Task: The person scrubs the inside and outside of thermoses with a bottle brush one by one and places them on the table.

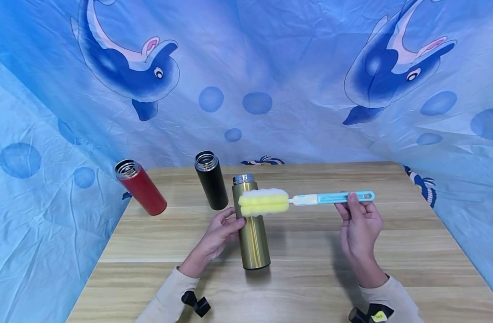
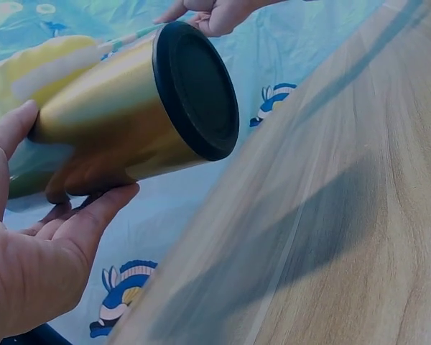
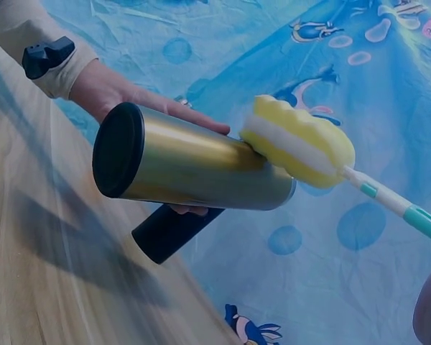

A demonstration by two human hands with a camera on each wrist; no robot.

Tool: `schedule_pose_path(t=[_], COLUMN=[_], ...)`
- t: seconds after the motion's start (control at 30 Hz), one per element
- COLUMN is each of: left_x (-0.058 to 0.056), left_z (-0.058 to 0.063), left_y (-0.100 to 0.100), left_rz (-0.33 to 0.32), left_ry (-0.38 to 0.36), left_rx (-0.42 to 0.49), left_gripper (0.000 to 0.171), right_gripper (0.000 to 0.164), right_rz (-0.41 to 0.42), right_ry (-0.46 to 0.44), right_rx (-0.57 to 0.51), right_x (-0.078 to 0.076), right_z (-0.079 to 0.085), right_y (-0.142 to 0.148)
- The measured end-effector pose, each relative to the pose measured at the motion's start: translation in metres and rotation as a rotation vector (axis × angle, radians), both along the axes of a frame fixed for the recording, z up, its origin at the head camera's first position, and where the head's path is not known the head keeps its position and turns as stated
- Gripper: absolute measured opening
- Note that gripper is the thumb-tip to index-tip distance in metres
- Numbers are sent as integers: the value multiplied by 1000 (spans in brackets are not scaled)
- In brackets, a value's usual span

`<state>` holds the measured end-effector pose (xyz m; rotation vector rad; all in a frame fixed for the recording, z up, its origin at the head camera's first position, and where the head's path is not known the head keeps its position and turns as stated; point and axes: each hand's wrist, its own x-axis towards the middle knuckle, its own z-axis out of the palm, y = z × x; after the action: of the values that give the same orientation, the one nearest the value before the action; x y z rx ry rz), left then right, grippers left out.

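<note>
A black bottle (image 1: pixel 213 184) stands upright with its mouth uncovered just behind the left hand (image 1: pixel 219 233), and a red bottle (image 1: pixel 143 190), also uncovered, stands farther left on the wooden table (image 1: pixel 303 278). Blue cloth (image 1: pixel 295 54) printed with dolphins hangs behind and at both sides. The left hand grips a gold bottle (image 1: pixel 254 246) between thumb and fingers, holding it raised off the table. The right hand (image 1: pixel 361 224) pinches a brush (image 1: pixel 306 200) near the end of its handle; the yellow-and-white sponge head crosses in front of the gold bottle's upper part, though contact is unclear. A yellow label (image 1: pixel 379 316) at the right wrist bears marks too small to read.
</note>
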<state>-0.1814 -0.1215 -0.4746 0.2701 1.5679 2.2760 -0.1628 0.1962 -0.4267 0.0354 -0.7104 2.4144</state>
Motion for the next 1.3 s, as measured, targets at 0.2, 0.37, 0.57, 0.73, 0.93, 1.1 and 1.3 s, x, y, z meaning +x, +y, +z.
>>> schedule_pose_path(t=[0.2,0.37,0.57,0.73,0.93,1.1,1.3], left_x=[0,0,-1,-3,-5,-5,-5], left_z=[1,1,2,1,0,0,1], left_y=[1,1,0,0,0,-1,0], left_rz=[-15,-22,-22,-17,-20,-17,3], left_ry=[-7,-7,-2,7,20,14,19], left_rx=[-18,-25,-16,-17,-16,-11,-18], left_gripper=[50,52,57,62,67,64,51], right_gripper=[12,13,18,16,18,12,4], right_rz=[6,19,16,20,22,36,60], right_ry=[25,26,-52,-76,-129,-148,-147], right_rx=[9,4,47,61,75,89,102], right_x=[-1,0,3,5,9,13,17], right_z=[2,2,0,-1,-5,-8,-11], right_y=[0,1,4,7,10,14,16])
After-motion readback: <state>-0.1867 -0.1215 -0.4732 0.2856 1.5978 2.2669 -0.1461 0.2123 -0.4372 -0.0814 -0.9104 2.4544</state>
